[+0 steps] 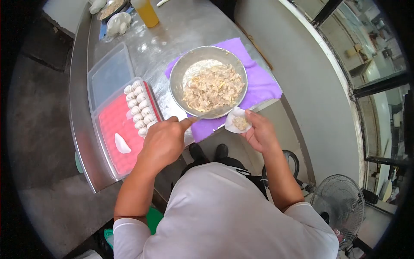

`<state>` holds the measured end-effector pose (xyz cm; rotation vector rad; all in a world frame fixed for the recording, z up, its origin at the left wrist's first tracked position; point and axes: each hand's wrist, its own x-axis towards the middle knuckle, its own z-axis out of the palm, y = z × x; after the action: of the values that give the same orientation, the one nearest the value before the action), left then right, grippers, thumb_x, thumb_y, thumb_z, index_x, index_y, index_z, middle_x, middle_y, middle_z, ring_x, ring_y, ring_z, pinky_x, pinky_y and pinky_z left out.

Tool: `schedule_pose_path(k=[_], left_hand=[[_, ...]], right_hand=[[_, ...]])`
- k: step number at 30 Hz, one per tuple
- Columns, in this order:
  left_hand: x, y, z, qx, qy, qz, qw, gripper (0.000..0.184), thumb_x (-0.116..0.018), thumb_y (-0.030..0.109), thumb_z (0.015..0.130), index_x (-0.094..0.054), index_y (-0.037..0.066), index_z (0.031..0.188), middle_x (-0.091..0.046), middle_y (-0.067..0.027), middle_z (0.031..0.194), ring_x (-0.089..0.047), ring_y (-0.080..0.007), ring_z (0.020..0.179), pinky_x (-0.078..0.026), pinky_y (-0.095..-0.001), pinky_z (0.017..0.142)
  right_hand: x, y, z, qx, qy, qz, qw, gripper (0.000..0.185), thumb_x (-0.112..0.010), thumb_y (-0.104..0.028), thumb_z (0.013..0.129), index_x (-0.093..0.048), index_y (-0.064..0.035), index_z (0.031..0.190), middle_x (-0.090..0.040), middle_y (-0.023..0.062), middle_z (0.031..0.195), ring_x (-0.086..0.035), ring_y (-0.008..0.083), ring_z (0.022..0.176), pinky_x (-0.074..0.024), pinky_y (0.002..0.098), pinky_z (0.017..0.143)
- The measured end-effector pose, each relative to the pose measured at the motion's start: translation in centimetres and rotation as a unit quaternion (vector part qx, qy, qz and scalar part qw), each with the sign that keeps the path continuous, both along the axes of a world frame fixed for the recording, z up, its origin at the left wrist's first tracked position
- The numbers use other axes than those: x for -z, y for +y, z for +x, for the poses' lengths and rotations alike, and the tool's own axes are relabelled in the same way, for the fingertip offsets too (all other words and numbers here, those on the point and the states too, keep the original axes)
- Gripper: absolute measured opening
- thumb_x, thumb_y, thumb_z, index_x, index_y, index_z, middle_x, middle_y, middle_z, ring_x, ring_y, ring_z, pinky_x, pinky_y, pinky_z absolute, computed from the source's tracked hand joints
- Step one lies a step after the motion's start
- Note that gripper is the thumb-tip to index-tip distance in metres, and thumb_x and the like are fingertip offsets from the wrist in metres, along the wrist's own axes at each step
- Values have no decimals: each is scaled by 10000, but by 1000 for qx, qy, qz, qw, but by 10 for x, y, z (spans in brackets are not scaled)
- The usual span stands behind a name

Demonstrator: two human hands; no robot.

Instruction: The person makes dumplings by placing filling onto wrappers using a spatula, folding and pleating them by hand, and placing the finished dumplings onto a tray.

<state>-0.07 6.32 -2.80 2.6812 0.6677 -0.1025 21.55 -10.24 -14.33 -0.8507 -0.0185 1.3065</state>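
Note:
My right hand [260, 131] pinches a round white dough wrapper [230, 124] with a lump of meat filling [240, 123] in its middle. My left hand [166, 140] is closed beside the bowl's near rim, its index finger along a thin flat metal tool [202, 115]; most of this tool is hidden or hard to make out. A steel bowl [176, 93] holds chopped meat filling [213, 88]. Left of it, a plastic box with a red dimpled liner [113, 149] contains rows of pleated dumplings [137, 103] and one loose white folded piece [122, 143].
A purple cloth [261, 88] lies under the bowl on the steel table [185, 26]. The box's clear lid [110, 77] leans open at its far side. Farther back stand a bottle of yellow liquid [147, 15] and a plastic bag [118, 23]. A fan [338, 203] stands at right.

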Motion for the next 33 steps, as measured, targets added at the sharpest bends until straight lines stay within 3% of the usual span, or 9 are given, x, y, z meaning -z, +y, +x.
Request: schedule_pose_path(k=[5,7,9,10,12,15,17,27,33], left_hand=[[52,7,16,-61,28,60,996,453,-548,19,849,-646,100,1284,-639,-208,1002,-631,-374,946,-511,-420,826],[35,-10,26,-91,-125,59,986,359,-560,72,938,-610,19,1290,-653,-187,1083,-620,-344,1059,-491,-400,937],[68,-15,30,-195,-286,-344,873,313,-567,134,993,-592,-36,1255,-668,-139,1097,-651,-286,1020,-531,-396,928],[66,-18,36,-174,-292,-352,872,313,-567,134,993,-592,-36,1255,-668,-139,1097,-651,-286,1020,-531,-396,928],[56,-21,43,-254,-284,-703,601,237,-566,123,991,-606,-20,1176,-670,-90,1053,-675,-220,960,-581,-376,854],[62,-11,30,-255,-327,-721,556,195,-555,72,988,-594,-39,1144,-675,-138,1049,-691,-226,963,-593,-387,850],[47,-13,25,-270,-320,-733,536,184,-552,66,984,-591,-35,1133,-675,-138,1049,-695,-232,950,-599,-389,833],[19,-45,-14,-188,-411,-747,487,549,-624,-28,848,-464,-49,1372,-620,-178,1254,-645,-292,1123,-557,-405,952],[11,-52,-37,-137,-485,-707,495,602,-787,97,828,-503,-49,1338,-616,-165,1280,-621,-279,1166,-507,-429,1011]], right_hand=[[-21,11,-14,12,-1,32,999,333,-551,-130,1003,-547,83,1259,-645,183,1206,-657,292,1103,-522,466,984],[-27,16,-17,12,79,82,993,356,-569,-102,983,-539,91,1280,-629,200,1227,-637,304,1135,-513,499,993],[-42,24,-26,13,92,102,990,340,-565,-90,983,-554,90,1271,-636,190,1214,-634,287,1125,-513,447,976],[-49,27,-31,2,50,114,992,334,-577,-91,981,-564,70,1274,-652,161,1188,-648,248,1083,-530,384,921],[-45,35,-39,-33,-101,69,992,348,-615,-75,949,-576,30,1279,-677,78,1119,-668,190,968,-538,316,853],[-61,25,-43,-58,-279,70,956,452,-648,-54,887,-541,40,1316,-620,126,1161,-632,243,1047,-503,339,930],[-68,17,-41,-68,-605,92,788,563,-654,-30,832,-488,58,1362,-510,190,1215,-552,317,1149,-442,368,1011],[-89,18,-62,-35,-611,145,778,473,-644,-33,870,-531,63,1320,-558,180,1150,-564,284,1079,-453,354,939],[-119,16,-103,-69,-365,198,907,522,-680,3,870,-457,25,1341,-567,145,1213,-589,208,1131,-496,344,954]])
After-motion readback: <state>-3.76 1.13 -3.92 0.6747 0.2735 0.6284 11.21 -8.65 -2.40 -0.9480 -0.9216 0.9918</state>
